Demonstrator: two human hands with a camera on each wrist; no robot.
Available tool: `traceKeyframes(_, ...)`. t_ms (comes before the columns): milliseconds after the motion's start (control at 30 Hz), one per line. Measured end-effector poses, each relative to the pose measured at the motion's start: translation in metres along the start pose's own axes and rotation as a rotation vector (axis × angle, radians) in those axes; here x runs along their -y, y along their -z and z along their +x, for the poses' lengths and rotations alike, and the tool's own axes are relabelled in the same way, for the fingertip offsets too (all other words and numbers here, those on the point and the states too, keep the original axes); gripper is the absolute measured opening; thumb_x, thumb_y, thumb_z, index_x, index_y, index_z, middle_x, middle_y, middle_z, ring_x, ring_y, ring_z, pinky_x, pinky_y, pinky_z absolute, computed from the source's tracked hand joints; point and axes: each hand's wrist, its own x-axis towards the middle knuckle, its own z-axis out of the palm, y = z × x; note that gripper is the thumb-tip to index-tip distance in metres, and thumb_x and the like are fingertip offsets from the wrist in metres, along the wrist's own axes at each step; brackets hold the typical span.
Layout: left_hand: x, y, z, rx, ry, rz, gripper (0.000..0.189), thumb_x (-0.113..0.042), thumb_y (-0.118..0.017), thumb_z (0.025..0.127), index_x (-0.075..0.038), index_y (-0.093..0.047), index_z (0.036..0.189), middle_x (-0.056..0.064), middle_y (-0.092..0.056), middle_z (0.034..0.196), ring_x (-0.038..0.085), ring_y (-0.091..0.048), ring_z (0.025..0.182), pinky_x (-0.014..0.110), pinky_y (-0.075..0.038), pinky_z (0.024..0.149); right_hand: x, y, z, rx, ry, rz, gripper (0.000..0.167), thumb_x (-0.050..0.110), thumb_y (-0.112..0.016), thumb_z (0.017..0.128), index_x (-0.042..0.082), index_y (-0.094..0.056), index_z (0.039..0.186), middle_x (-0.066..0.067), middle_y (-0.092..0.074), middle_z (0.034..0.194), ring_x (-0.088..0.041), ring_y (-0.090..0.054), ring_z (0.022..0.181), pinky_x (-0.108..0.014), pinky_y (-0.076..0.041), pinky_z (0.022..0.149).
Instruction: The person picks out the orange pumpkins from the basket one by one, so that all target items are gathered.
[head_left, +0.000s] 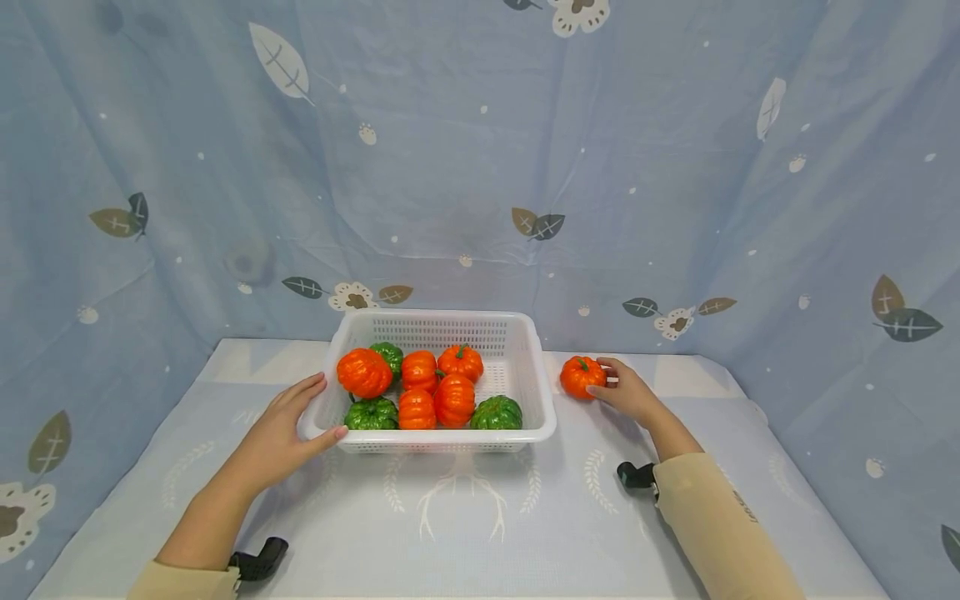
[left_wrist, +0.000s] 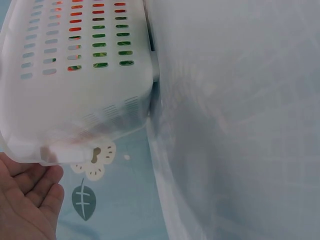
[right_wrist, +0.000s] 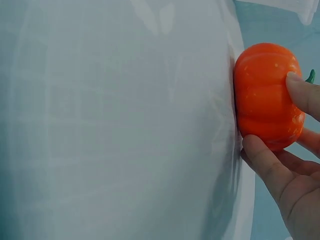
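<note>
A white plastic basket stands on the table holding several small toy pumpkins, orange ones such as the orange pumpkin at its left end and green ones such as the green pumpkin at its front right. My left hand rests against the basket's left end, fingers extended along the side and thumb at the front corner of the rim. To the right of the basket, my right hand holds a single orange pumpkin with a green stem. Thumb and fingers lie on opposite sides of this pumpkin, which sits on the table.
A pale patterned cloth covers the table. Behind it hangs a blue curtain with leaf and flower prints, which also closes off both sides. Black devices stick out at both wrists.
</note>
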Motion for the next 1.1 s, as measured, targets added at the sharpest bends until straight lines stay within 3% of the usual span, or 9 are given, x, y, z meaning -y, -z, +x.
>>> traceKeyframes(433,-0.002,0.001,0.0,0.009,0.007,0.013,0.094,-0.057,-0.07,0.088,0.002,-0.036,0.153,0.02,-0.031,0.159,0.048,-0.029,0.141,0.074,-0.028,0.106,-0.001,-0.001,-0.002,0.011,0.01,0.064,0.077,0.024,-0.071,0.095,0.004,-0.028,0.154,-0.028,-0.035,0.152,-0.047,-0.041,0.135,-0.056,-0.041,0.108)
traceKeyframes(633,-0.004,0.002,-0.001,0.013,0.013,0.009,0.094,-0.057,-0.07,0.088,0.002,-0.036,0.153,0.02,-0.031,0.159,0.048,-0.029,0.141,0.073,-0.028,0.106,0.006,0.009,-0.009,-0.023,0.048,0.012,0.075,0.024,-0.069,0.095,0.003,-0.029,0.154,-0.03,-0.034,0.152,-0.048,-0.041,0.136,-0.058,-0.039,0.109)
traceKeyframes(833,-0.007,0.003,0.0,0.009,-0.005,0.007,0.093,-0.056,-0.07,0.088,0.003,-0.037,0.152,0.021,-0.032,0.158,0.049,-0.03,0.14,0.073,-0.029,0.105,0.03,0.018,-0.026,-0.083,0.087,-0.042,0.066,0.029,-0.065,0.098,0.003,-0.036,0.151,-0.029,-0.035,0.153,-0.047,-0.04,0.137,-0.06,-0.041,0.106)
traceKeyframes(1100,-0.001,0.001,0.0,0.005,0.006,0.018,0.092,-0.054,-0.071,0.088,0.002,-0.036,0.152,0.02,-0.032,0.158,0.048,-0.03,0.141,0.073,-0.029,0.106,0.076,0.007,-0.048,-0.142,0.214,0.013,0.05,0.022,-0.065,0.098,0.002,-0.049,0.142,-0.024,-0.045,0.147,-0.044,-0.047,0.133,-0.055,-0.046,0.103)
